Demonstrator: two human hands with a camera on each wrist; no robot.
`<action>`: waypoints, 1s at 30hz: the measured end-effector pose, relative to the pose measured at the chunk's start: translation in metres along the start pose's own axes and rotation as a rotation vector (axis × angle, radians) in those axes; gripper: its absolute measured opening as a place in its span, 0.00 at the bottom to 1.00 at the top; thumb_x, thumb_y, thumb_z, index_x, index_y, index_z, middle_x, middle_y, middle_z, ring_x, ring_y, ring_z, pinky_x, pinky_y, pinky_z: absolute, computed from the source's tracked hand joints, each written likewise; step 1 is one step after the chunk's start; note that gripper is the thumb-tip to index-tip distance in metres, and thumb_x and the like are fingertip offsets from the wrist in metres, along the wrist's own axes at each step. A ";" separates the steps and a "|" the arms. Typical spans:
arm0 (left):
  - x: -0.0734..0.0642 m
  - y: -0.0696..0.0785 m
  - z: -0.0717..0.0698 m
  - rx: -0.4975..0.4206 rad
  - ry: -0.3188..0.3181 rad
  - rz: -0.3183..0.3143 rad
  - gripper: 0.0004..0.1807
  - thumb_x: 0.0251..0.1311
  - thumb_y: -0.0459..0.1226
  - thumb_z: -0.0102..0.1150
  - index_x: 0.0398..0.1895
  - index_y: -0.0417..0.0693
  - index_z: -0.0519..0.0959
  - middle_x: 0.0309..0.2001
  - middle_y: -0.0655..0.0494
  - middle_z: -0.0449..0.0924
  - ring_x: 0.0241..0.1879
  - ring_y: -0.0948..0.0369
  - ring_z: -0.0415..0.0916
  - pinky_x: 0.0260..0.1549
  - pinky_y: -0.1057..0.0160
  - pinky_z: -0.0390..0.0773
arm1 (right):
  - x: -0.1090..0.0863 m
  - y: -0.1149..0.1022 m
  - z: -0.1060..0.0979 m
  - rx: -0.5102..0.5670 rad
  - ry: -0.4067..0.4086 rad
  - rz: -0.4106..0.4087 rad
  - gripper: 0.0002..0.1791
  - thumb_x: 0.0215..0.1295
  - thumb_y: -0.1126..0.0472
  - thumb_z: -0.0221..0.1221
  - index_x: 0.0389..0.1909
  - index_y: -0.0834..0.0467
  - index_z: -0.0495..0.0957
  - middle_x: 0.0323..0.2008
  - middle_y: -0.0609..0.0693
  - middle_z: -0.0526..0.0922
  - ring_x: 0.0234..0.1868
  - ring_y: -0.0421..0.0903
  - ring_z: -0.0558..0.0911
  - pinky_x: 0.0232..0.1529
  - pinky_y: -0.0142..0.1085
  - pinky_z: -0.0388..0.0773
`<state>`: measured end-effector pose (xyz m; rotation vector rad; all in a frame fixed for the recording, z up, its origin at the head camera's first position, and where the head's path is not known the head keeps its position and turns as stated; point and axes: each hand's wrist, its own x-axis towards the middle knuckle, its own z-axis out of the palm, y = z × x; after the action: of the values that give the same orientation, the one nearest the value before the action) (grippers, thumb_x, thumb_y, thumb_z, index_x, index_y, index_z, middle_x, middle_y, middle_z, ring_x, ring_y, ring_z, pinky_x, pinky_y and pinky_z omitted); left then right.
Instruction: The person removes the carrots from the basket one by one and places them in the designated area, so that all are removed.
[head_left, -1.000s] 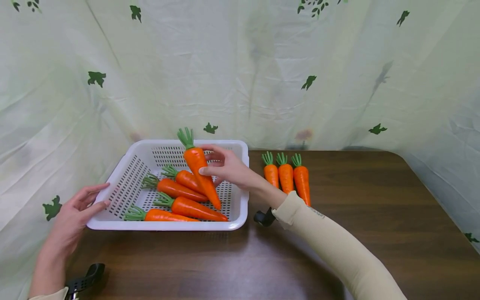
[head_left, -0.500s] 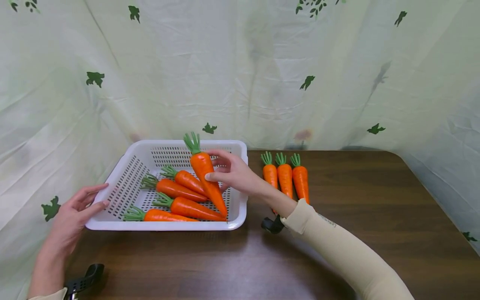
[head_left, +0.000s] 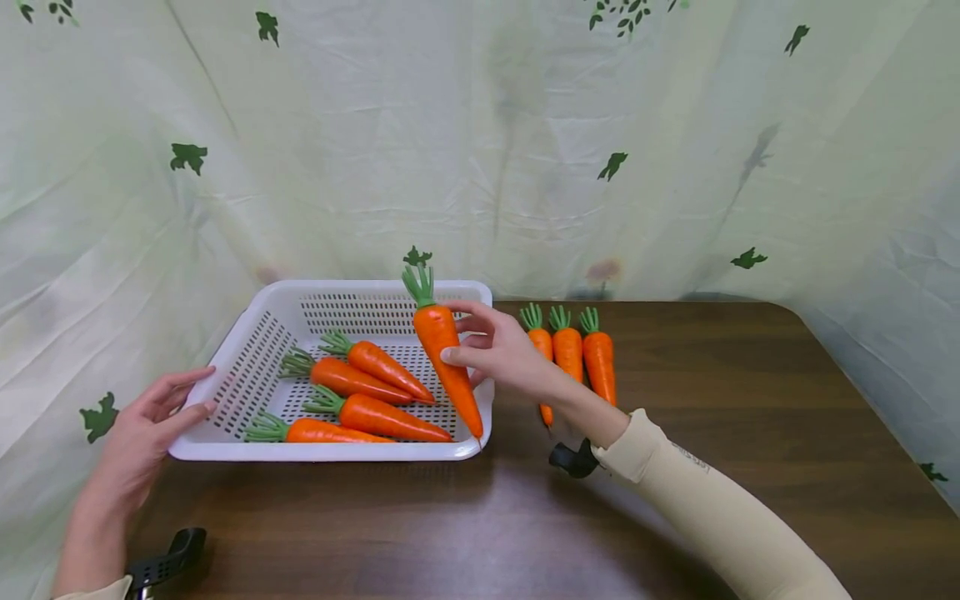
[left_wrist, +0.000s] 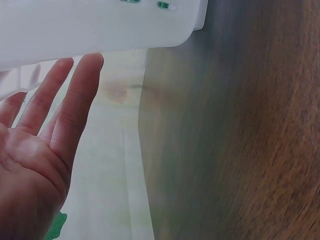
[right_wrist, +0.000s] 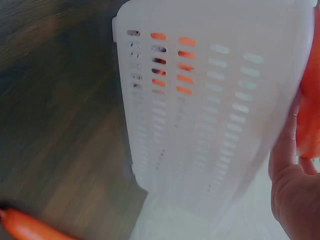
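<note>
My right hand (head_left: 506, 346) pinches a carrot (head_left: 442, 350) with green stems between thumb and fingers, tilted over the right side of a white perforated plastic basket (head_left: 330, 452). In the right wrist view the carrot (right_wrist: 311, 110) is at the right edge, beside the outside of the basket wall. Several carrots (head_left: 393, 417) lie inside the basket, stems to the left. With fairly straight fingers, my left hand (head_left: 142, 433) touches the basket's left rim. The left wrist view shows the left hand (left_wrist: 40, 145) with fingertips against the basket's edge (left_wrist: 125, 30).
Three carrots (head_left: 598, 358) lie side by side on the brown wooden table (head_left: 720, 400), right of the basket and partly behind the right forearm. A pale curtain (head_left: 420, 150) with green leaf shapes hangs behind the table and on both sides.
The right hand has moved to the right with the carrot, from above the other carrots to the basket's right wall. The left hand and the basket stay about where they were.
</note>
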<state>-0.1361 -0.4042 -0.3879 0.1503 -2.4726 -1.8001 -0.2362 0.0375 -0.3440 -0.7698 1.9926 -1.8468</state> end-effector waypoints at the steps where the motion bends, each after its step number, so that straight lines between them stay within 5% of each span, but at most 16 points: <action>1: 0.000 0.000 0.000 0.009 0.002 -0.001 0.25 0.68 0.37 0.59 0.67 0.58 0.72 0.49 0.76 0.74 0.40 0.73 0.78 0.31 0.69 0.81 | -0.002 -0.001 -0.002 -0.001 0.008 0.003 0.30 0.64 0.61 0.65 0.67 0.48 0.68 0.52 0.56 0.78 0.45 0.52 0.83 0.30 0.47 0.84; 14: 0.000 0.000 0.000 -0.024 -0.004 -0.023 0.25 0.67 0.36 0.59 0.66 0.60 0.72 0.48 0.78 0.74 0.40 0.73 0.78 0.31 0.68 0.81 | -0.025 -0.009 -0.040 -0.057 0.068 0.018 0.31 0.64 0.62 0.65 0.67 0.48 0.67 0.56 0.54 0.77 0.44 0.54 0.82 0.34 0.50 0.83; 22: -0.002 0.000 0.000 -0.194 -0.047 0.007 0.23 0.68 0.30 0.57 0.64 0.56 0.74 0.48 0.73 0.80 0.38 0.69 0.82 0.28 0.63 0.83 | -0.044 -0.007 -0.061 -0.096 0.107 0.030 0.32 0.64 0.62 0.64 0.67 0.47 0.66 0.58 0.54 0.74 0.44 0.55 0.82 0.32 0.49 0.83; 30: -0.001 0.003 0.000 -0.124 -0.024 -0.021 0.23 0.68 0.34 0.58 0.65 0.59 0.73 0.47 0.77 0.77 0.38 0.72 0.80 0.28 0.65 0.83 | -0.067 -0.003 -0.081 -0.161 0.210 0.040 0.33 0.64 0.61 0.65 0.68 0.48 0.64 0.60 0.55 0.72 0.47 0.54 0.81 0.33 0.49 0.83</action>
<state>-0.1356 -0.4030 -0.3851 0.1477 -2.3750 -1.9675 -0.2278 0.1419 -0.3403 -0.5929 2.2931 -1.8270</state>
